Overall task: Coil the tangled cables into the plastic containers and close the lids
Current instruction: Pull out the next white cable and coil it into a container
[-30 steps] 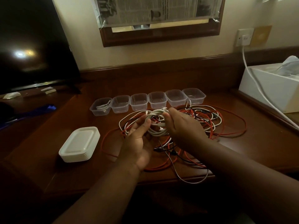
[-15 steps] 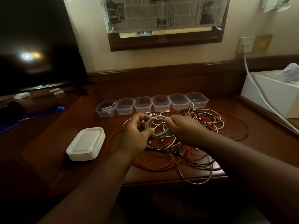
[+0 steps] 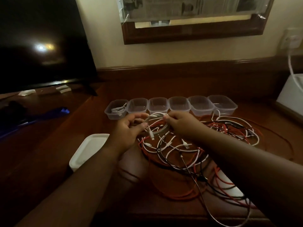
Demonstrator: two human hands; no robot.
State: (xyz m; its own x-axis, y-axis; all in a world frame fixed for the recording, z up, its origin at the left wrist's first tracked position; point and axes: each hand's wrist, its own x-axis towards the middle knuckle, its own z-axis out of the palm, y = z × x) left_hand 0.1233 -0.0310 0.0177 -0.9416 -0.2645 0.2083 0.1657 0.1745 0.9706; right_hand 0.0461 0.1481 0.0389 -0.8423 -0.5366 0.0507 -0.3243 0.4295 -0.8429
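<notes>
The dark wooden surface point(image 3: 68, 161) fills the lower two thirds of the frame, its near edge running across the bottom and a raised wooden ledge closing it off at the back. A dark screen point(image 3: 41, 46) stands at upper left, and a white box point(image 3: 291, 94) sits at the right edge. The widest bare stretch of wood lies at left, between the screen and the stack of white lids point(image 3: 89, 149) at centre left.

Both forearms reach in from the bottom corners and meet just in front of the container row. The tangled cables point(image 3: 188, 154) — red, white and black — sprawl from the centre to the lower right, some loops hanging past the near edge.

The six clear plastic containers point(image 3: 178, 104) stand side by side, open, in a row across the middle; the leftmost container point(image 3: 115, 109) holds a small white cable, and the others look empty.

The left hand point(image 3: 129, 128) has thumb and fingers curled, pinching one side of a white cable coil point(image 3: 157, 123) held above the tangle. The right hand point(image 3: 182, 123) — knuckles up, fingers bent — grips the coil's other side. The coil hovers just before the second and third containers from the left, a connector end dangling below the left hand.
</notes>
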